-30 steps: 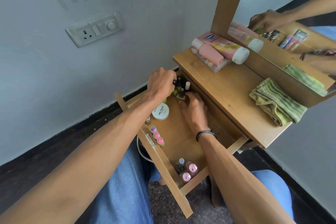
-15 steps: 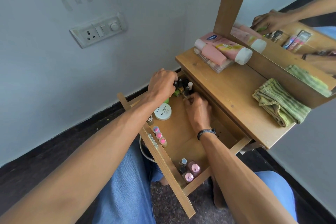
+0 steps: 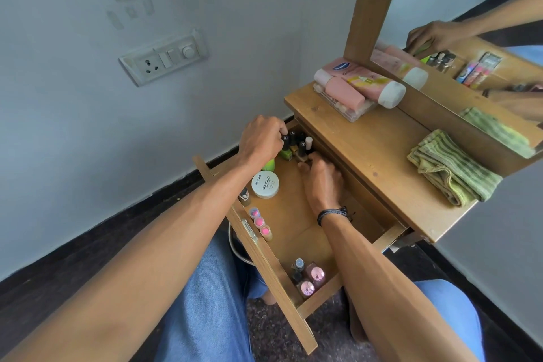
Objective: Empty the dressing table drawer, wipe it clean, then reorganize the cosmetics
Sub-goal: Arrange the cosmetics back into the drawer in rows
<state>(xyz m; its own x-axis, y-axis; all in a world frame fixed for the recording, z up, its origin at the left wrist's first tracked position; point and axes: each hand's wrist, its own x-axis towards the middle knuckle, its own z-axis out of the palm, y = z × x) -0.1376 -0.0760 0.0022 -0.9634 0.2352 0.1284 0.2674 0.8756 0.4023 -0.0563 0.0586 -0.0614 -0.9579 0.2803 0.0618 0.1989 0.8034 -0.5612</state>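
**Desk:** Where are the hands?

**Photographer:** Both are at the far end of the open wooden drawer point(image 3: 291, 223). The left hand point(image 3: 261, 141) curls its fingers round the tops of the black-capped nail polish bottles point(image 3: 296, 144). The right hand point(image 3: 321, 176) has its fingers bent at their bases; I cannot tell whether it grips or only steadies them.

**Desk:** What else is there?

**Photographer:** A white round nail-polish tub point(image 3: 265, 184) sits just beside them, with pink-capped bottles point(image 3: 308, 279) at the near end. A green striped cloth point(image 3: 452, 167) lies on the wooden surface point(image 3: 367, 138).

**Desk:** What could go wrong?

**Photographer:** The bottles stand crowded together. Lifting one by its cap could topple its neighbours, and a loose cap could spill polish.
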